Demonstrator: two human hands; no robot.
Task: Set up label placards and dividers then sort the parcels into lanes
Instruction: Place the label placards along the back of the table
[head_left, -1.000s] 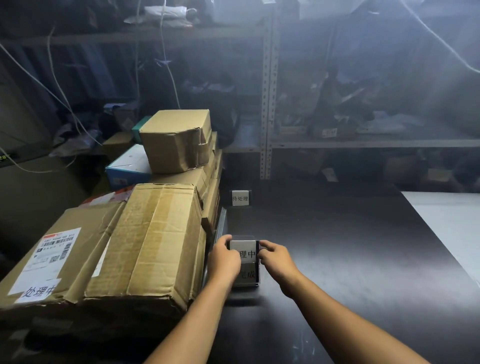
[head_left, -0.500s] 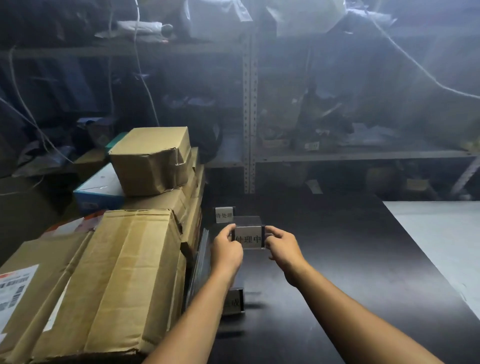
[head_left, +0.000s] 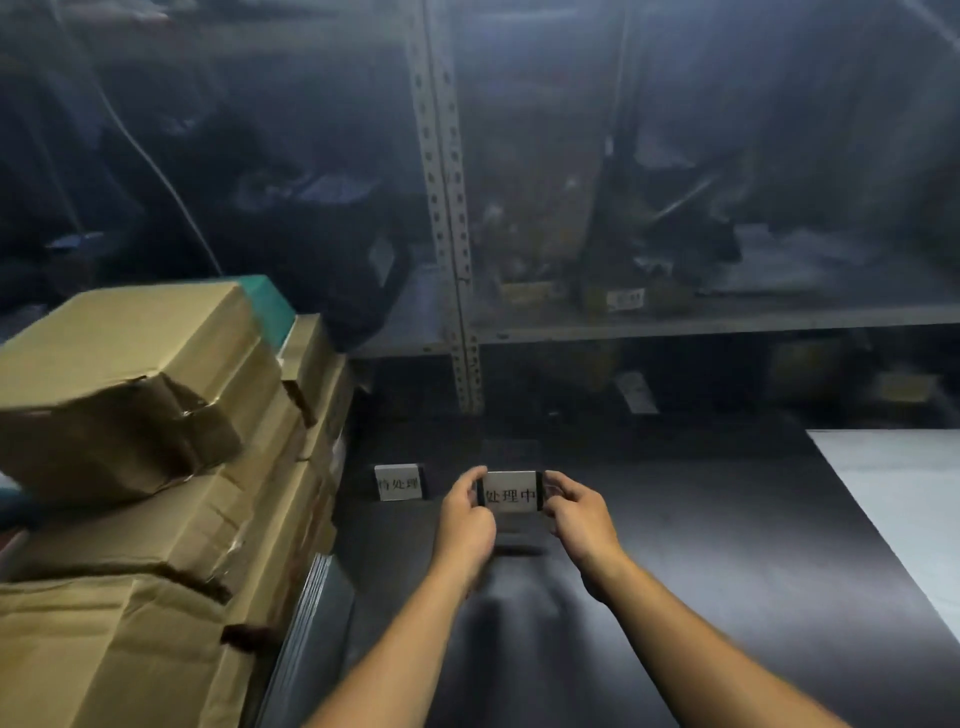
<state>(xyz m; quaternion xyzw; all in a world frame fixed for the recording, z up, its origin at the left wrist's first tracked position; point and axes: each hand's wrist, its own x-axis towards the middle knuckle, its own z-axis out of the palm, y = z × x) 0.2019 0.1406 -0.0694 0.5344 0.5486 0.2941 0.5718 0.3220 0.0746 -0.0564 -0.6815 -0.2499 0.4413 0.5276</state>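
Note:
I hold a small label placard with white face and black characters between both hands, upright over the far part of the dark table. My left hand pinches its left edge and my right hand pinches its right edge. A second placard stands on the table just to the left of it. Brown cardboard parcels are stacked high along the table's left side. Thin grey divider sheets lean against the stack's right face.
A metal shelving unit full of dim clutter stands behind the table. A white sheet covers the table's right part. A teal box sits at the back of the parcel stack.
Both hands have carried the placard away from me toward the table's far edge, beside the standing placard. The third placard left near me is out of view now.

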